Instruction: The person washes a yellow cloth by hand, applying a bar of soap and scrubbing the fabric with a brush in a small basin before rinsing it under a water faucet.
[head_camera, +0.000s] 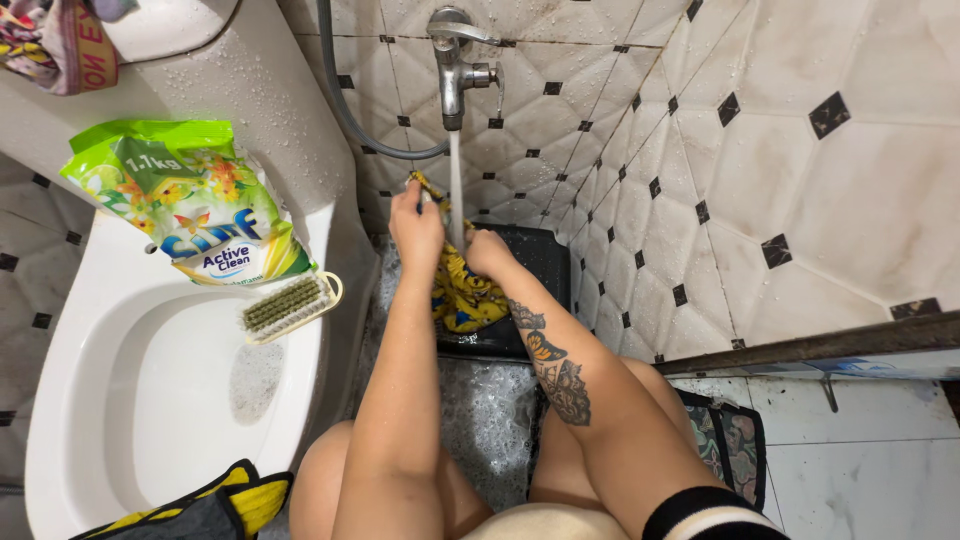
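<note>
Cloth-washing shot, seen from above by someone crouched on a wet bathroom floor. Nearest the camera, a yellow and dark garment is draped over the toilet rim, apparently not yet under the water. A bit further up that rim lie a scrub brush and a green bag of washing powder, so I'd guess the soaping and scrubbing part is done or at least well underway. Further on, both hands are clenched around a yellow patterned cloth: left hand up high on it, right hand just beside, with the rest of the fabric hanging into a dark basin on the floor. At the far wall the tap is running, its stream falling right between the hands. Looks like mid-rinse to me; wringing out is still left.
</note>
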